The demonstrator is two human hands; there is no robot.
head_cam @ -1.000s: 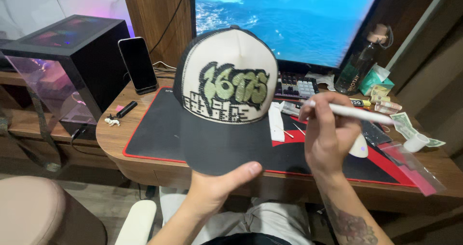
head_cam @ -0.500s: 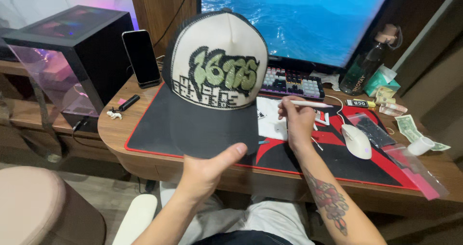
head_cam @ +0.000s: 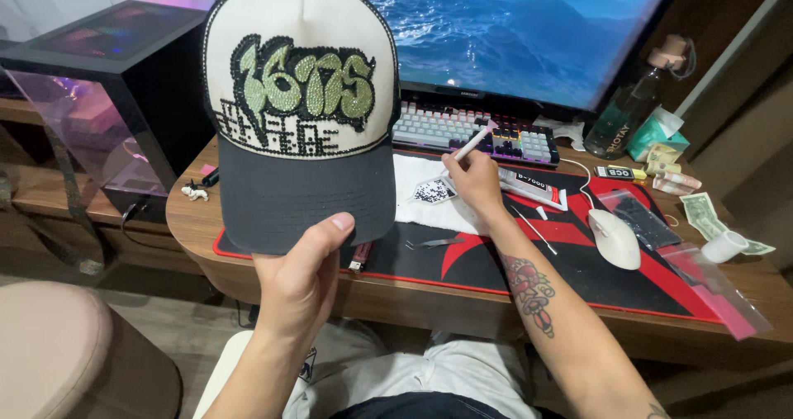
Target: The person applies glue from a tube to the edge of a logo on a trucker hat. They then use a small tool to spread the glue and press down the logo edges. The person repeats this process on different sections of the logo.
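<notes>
The left hand (head_cam: pixel 301 283) is gripping the one cap (head_cam: pixel 301 105) by its dark brim, thumb on top, holding it upright above the desk edge (head_cam: pixel 190 221); the right hand (head_cam: pixel 472 179) is pinching one white pen tool (head_cam: pixel 473 144) over the small tray of stones (head_cam: pixel 432 190). In my judgement the work is calling for a steady brim and a light, vertical tip. One keyboard (head_cam: pixel 471 134), one mouse (head_cam: pixel 615 239) and one bottle (head_cam: pixel 629 113) are lying nearby.

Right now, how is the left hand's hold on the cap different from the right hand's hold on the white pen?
The left hand is raised toward the camera, its thumb pressed on the dark brim of the cap; the right hand is low over the desk mat. The left hand's grip clamps a broad brim; the right hand's pinches a thin white pen in its fingertips. The cap faces the camera upright; the pen slants up and away. Both hands are bare.
</notes>
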